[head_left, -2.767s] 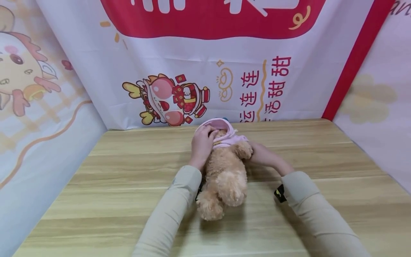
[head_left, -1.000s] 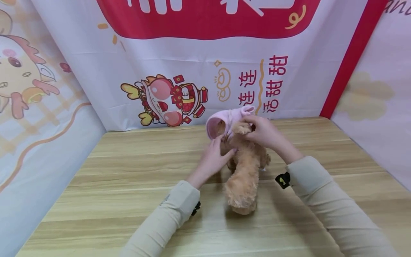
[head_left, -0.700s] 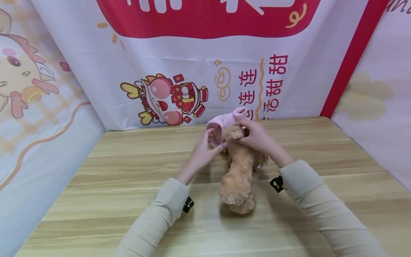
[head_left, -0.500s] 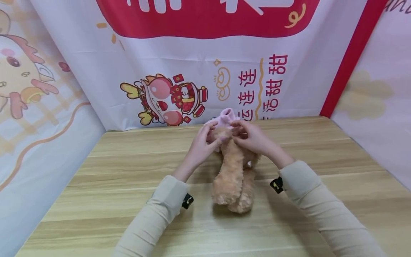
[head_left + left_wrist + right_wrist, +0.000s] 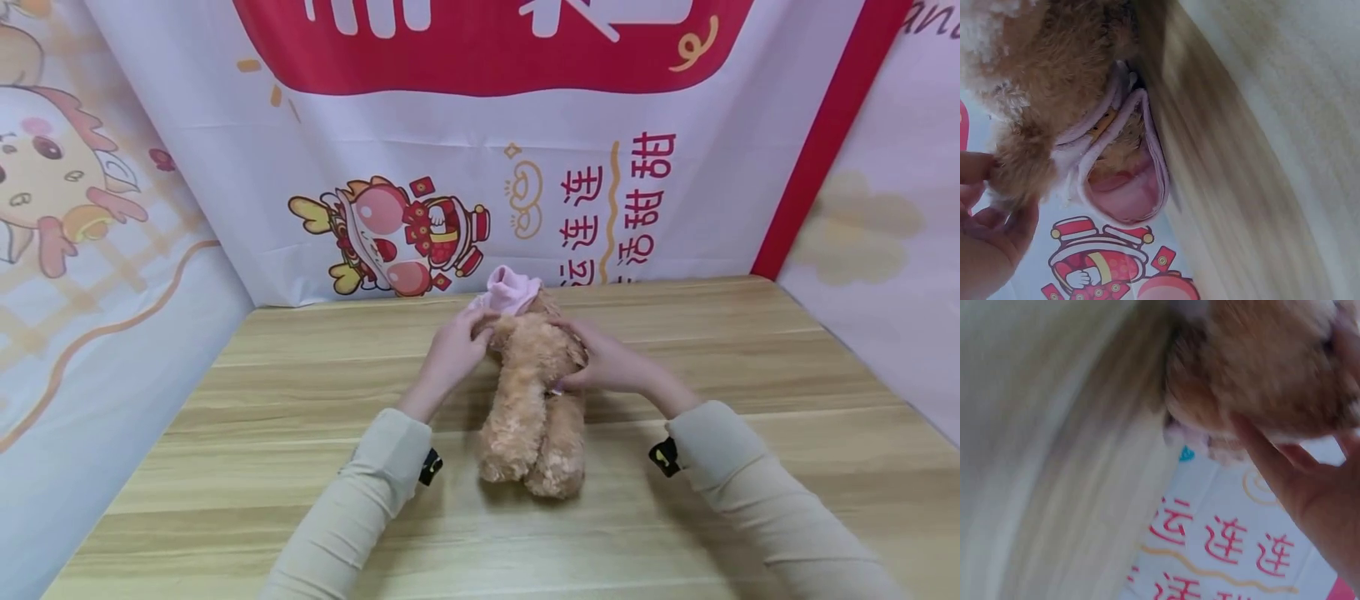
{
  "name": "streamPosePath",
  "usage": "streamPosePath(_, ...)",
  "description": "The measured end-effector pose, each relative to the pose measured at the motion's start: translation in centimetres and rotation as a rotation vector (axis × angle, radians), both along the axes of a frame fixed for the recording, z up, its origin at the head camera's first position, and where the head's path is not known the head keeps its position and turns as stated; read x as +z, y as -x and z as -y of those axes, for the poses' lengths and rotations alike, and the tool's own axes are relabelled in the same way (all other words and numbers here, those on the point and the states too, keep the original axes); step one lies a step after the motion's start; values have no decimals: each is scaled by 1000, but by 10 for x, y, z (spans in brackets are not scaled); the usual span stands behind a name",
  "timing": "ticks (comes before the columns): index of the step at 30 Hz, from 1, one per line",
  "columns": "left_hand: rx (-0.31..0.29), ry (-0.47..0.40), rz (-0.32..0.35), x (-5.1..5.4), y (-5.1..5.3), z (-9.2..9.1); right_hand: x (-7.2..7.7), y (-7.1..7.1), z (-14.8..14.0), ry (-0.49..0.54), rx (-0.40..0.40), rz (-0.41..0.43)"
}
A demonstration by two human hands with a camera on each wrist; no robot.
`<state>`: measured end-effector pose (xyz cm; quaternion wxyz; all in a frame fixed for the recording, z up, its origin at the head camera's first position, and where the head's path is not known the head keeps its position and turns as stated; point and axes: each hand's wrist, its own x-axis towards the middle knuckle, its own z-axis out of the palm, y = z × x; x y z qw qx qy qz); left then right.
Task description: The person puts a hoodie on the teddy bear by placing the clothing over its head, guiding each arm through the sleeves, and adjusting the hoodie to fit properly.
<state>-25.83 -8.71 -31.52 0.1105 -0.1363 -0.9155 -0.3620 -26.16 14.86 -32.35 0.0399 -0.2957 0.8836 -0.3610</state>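
A plush toy (image 5: 519, 392) is resting on the table (image 5: 262, 433), its garment (image 5: 513, 292) sitting at twelve o'clock, left hand (image 5: 454, 346) holding at ten, right hand (image 5: 611, 361) at two.

On the white rear banner (image 5: 420, 125), "运连连" (image 5: 582, 184) and "活甜甜" (image 5: 642, 207) are read in red, turned sideways in the head view. Large white characters (image 5: 384, 21) on its red panel (image 5: 480, 71) are cut off, unreadable. On the right-hand wall covering (image 5: 892, 100), dark cursive "an" (image 5: 926, 18) is made out, cropped.
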Motion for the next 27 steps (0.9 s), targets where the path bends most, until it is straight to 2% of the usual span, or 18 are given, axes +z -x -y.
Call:
streamPosePath(4,-27,50,-12,-2,2,0,-5,0,11,10,-92,-113)
streamPosePath(9,-45,19,-11,-9,4,-3,1,-2,15,-99,-200,-217)
streamPosePath(14,-11,5,12,-7,4,-13,7,-4,13,-161,-213,-254)
streamPosePath(17,-14,12,-16,-1,6,-22,8,-3,13,-113,-163,-217)
streamPosePath(20,-41,64,-34,2,8,-31,8,-1,11,-21,-125,-121)
streamPosePath(22,-56,125,-14,2,8,-35,9,1,10,33,-130,-58)
streamPosePath(25,-72,213,11,-1,7,-38,8,5,7,86,-153,-27)
streamPosePath(27,-84,232,19,-3,6,-38,8,8,6,109,-177,-25)
